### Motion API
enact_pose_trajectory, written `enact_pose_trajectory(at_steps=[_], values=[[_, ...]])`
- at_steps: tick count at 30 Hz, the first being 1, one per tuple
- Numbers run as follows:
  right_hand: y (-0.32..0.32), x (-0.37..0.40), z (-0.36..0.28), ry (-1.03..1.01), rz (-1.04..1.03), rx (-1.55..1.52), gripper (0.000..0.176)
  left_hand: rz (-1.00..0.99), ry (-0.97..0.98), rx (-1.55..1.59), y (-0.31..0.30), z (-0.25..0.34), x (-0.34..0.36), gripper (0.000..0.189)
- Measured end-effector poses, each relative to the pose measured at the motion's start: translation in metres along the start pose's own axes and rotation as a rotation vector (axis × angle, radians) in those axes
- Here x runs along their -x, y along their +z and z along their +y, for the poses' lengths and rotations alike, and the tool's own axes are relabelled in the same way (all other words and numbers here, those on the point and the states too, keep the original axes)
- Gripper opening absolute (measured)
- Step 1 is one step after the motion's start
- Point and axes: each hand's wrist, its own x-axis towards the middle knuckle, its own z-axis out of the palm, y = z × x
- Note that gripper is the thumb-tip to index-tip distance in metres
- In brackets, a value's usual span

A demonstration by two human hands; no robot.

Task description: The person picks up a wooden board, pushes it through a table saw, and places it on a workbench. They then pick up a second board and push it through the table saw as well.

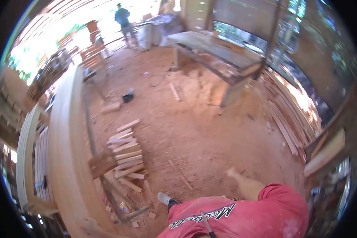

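Left hand: the left hand (92, 227) lies at the near end of the long, pale wooden board (69, 146), by its right edge; fingers blurred, spread or closed cannot be told.
Right hand: the right hand (233, 173) is well apart from the board, above the reddish dirt floor (214, 146); finger state cannot be told.
Offcuts: short, pale wooden blocks (127, 154) lie in a row right of the board.
Container: a small black object (128, 96), perhaps a tub, sits beyond the blocks; contents indistinct.
Table: a long, grey-brown wooden table (214, 47) stands farther off, right.
Background: a person in dark top (123, 18) stands beside pale, bulky sacks (144, 37), contents hidden.
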Motion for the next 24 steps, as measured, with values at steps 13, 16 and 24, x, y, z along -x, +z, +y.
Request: enact_pose_trajectory(at_steps=[13,16,24], values=[[-0.054,0.205,0.415,0.419,0.448,-0.84,0.031,-1.379,1.602,0.257,-0.045,0.081,0.543,0.046],[0.028,0.251,0.474,0.649,0.527,-1.064,0.034,-1.515,1.477,0.028,-0.011,0.116,0.627,0.041],[0.058,0.383,0.502,1.39,0.493,-1.689,0.037,-1.251,0.897,0.114,0.062,0.31,0.861,0.038]])
